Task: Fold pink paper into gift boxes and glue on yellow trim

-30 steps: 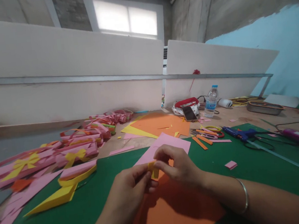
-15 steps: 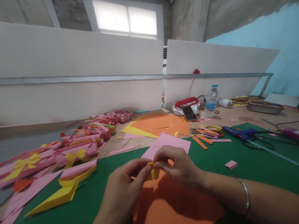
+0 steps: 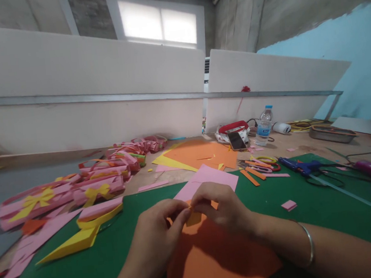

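Between my two hands is a small piece of folded yellow paper point(image 3: 194, 219), partly hidden by the fingers. My left hand point(image 3: 163, 225) pinches its left side between thumb and fingertips. On its other side my right hand point(image 3: 221, 206), with a silver bangle on the wrist, pinches it as well. Below them an orange sheet point(image 3: 215, 264) lies on the green mat point(image 3: 134, 250), shaded by the hands. A pink sheet point(image 3: 206, 176) sticks out just beyond my fingers.
Pink paper bags with yellow bows point(image 3: 39, 200) line the left side. A folded yellow paper piece point(image 3: 72, 246) lies nearer. To the right are orange strips point(image 3: 251, 177), a blue glue gun point(image 3: 299, 166) with its cord, and a pink piece point(image 3: 289, 205). A bottle point(image 3: 263, 126) stands behind.
The yellow paper has tilted or folded between my fingertips, and less of its front face shows. Both hands stay in nearly the same place; the view has shifted slightly.
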Motion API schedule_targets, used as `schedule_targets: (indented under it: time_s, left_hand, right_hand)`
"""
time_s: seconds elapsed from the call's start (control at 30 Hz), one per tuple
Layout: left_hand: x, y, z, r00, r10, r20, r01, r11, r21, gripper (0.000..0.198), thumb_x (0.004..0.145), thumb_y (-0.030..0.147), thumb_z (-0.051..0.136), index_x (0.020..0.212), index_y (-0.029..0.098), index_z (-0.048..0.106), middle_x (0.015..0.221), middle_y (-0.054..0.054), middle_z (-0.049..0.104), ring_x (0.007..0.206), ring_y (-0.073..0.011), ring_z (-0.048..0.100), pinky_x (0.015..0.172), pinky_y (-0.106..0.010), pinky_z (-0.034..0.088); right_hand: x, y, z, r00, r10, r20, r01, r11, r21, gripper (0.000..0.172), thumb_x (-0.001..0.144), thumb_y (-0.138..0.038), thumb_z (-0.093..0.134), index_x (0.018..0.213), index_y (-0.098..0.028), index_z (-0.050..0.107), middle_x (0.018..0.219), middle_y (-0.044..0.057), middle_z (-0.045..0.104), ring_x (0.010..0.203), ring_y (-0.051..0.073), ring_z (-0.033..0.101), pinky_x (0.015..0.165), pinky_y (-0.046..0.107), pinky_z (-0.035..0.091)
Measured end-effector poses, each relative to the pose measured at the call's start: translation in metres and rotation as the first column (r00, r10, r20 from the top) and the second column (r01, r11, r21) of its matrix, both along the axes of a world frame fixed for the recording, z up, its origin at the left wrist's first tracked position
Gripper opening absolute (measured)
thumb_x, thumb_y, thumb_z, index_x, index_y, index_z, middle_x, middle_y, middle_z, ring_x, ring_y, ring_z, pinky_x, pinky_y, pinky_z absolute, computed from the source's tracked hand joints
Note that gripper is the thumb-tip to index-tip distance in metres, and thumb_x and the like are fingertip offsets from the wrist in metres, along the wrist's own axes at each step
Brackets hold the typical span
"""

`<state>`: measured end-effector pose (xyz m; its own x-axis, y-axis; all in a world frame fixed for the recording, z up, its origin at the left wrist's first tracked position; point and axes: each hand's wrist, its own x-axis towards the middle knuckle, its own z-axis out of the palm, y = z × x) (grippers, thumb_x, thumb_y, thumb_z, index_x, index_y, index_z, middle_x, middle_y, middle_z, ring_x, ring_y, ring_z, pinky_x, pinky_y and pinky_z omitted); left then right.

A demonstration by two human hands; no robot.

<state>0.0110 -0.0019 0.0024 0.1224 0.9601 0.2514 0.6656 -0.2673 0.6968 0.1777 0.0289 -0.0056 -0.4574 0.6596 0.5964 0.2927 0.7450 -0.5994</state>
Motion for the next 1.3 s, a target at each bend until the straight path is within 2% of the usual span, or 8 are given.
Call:
schedule_targets:
  time_s: [0.13, 0.3, 0.47, 0.6, 0.73, 0.8, 0.97, 1.3]
  left_hand:
    - [-0.0012, -0.0006, 0.0017, 0.995, 0.034, 0.090, -0.032, 0.999, -0.023, 0.020, 0.075, 0.036, 0.054, 0.067, 0.022, 0.067, 0.064, 0.002, 0.065, 0.065, -0.0158, 0.057, 0.060, -0.024, 0.039]
    - [-0.0011, -0.0021, 0.0047, 0.984, 0.083, 0.159, -0.076, 0.996, -0.054, 0.023, 0.073, 0.039, 0.054, 0.061, 0.020, 0.063, 0.059, 0.002, 0.061, 0.060, -0.0143, 0.053, 0.057, -0.023, 0.037]
    - [0.0022, -0.0024, 0.0066, 0.951, 0.124, 0.282, -0.089, 0.987, -0.134, 0.025, 0.071, 0.040, 0.055, 0.061, 0.019, 0.062, 0.058, 0.002, 0.058, 0.057, -0.0128, 0.047, 0.053, -0.023, 0.034]
    - [0.0034, 0.0004, 0.0066, 0.886, 0.102, 0.452, 0.018, 0.967, -0.255, 0.025, 0.071, 0.039, 0.055, 0.059, 0.017, 0.059, 0.053, 0.003, 0.052, 0.052, -0.0097, 0.043, 0.048, -0.020, 0.033]
    - [0.0015, 0.0032, 0.0030, 0.893, 0.049, 0.448, 0.133, 0.921, -0.366, 0.026, 0.069, 0.041, 0.059, 0.075, 0.016, 0.061, 0.064, -0.001, 0.060, 0.053, -0.0151, 0.057, 0.043, -0.022, 0.038]
    - [0.0008, 0.0033, 0.0020, 0.912, 0.013, 0.409, 0.141, 0.929, -0.343, 0.028, 0.070, 0.041, 0.058, 0.082, 0.016, 0.062, 0.071, -0.004, 0.064, 0.059, -0.0186, 0.061, 0.044, -0.024, 0.041]
    - [-0.0005, 0.0027, 0.0026, 0.968, 0.031, 0.249, 0.001, 0.992, -0.126, 0.022, 0.074, 0.035, 0.055, 0.064, 0.017, 0.062, 0.061, -0.002, 0.063, 0.061, -0.0152, 0.055, 0.057, -0.025, 0.040]
    - [0.0009, 0.0017, 0.0060, 0.929, 0.088, 0.360, -0.029, 0.986, -0.165, 0.021, 0.071, 0.037, 0.059, 0.065, 0.017, 0.062, 0.058, 0.001, 0.059, 0.057, -0.0128, 0.049, 0.053, -0.023, 0.037]
  right_hand:
    - [-0.0016, 0.0017, -0.0006, 0.989, -0.006, -0.145, -0.023, 0.980, -0.198, 0.012, 0.073, -0.010, 0.061, 0.081, -0.017, 0.066, 0.069, 0.000, 0.062, 0.063, 0.010, 0.053, 0.058, 0.021, 0.042]
    - [-0.0034, 0.0033, -0.0004, 0.975, -0.040, -0.217, -0.074, 0.866, -0.494, 0.013, 0.074, -0.023, 0.061, 0.084, -0.016, 0.062, 0.069, -0.002, 0.057, 0.061, 0.009, 0.050, 0.056, 0.022, 0.040]
    - [-0.0039, 0.0006, 0.0023, 0.985, -0.029, -0.171, -0.065, 0.854, -0.517, 0.010, 0.072, -0.016, 0.056, 0.063, -0.014, 0.058, 0.056, -0.003, 0.052, 0.055, 0.009, 0.047, 0.053, 0.021, 0.037]
    - [-0.0040, 0.0005, 0.0019, 0.989, -0.065, -0.134, -0.012, 0.864, -0.503, 0.010, 0.071, -0.012, 0.053, 0.062, -0.014, 0.057, 0.056, -0.003, 0.053, 0.054, 0.009, 0.046, 0.052, 0.021, 0.036]
    - [-0.0033, 0.0019, 0.0014, 0.998, -0.066, -0.016, 0.051, 0.889, -0.456, 0.011, 0.072, -0.010, 0.053, 0.063, -0.014, 0.057, 0.060, -0.002, 0.055, 0.058, 0.009, 0.045, 0.055, 0.021, 0.035]
    - [-0.0032, 0.0021, 0.0010, 0.999, -0.050, -0.001, 0.044, 0.887, -0.459, 0.011, 0.073, -0.012, 0.053, 0.064, -0.014, 0.058, 0.060, -0.002, 0.056, 0.058, 0.009, 0.046, 0.055, 0.021, 0.036]
    - [-0.0041, -0.0016, 0.0000, 1.000, -0.001, -0.012, -0.005, 0.842, -0.540, 0.011, 0.076, -0.017, 0.054, 0.067, -0.014, 0.061, 0.061, -0.001, 0.059, 0.057, 0.009, 0.051, 0.052, 0.020, 0.038]
    - [-0.0039, -0.0005, 0.0031, 0.997, -0.061, -0.040, 0.014, 0.705, -0.709, 0.011, 0.071, -0.014, 0.056, 0.060, -0.014, 0.059, 0.049, -0.002, 0.057, 0.042, 0.006, 0.048, 0.042, 0.017, 0.034]
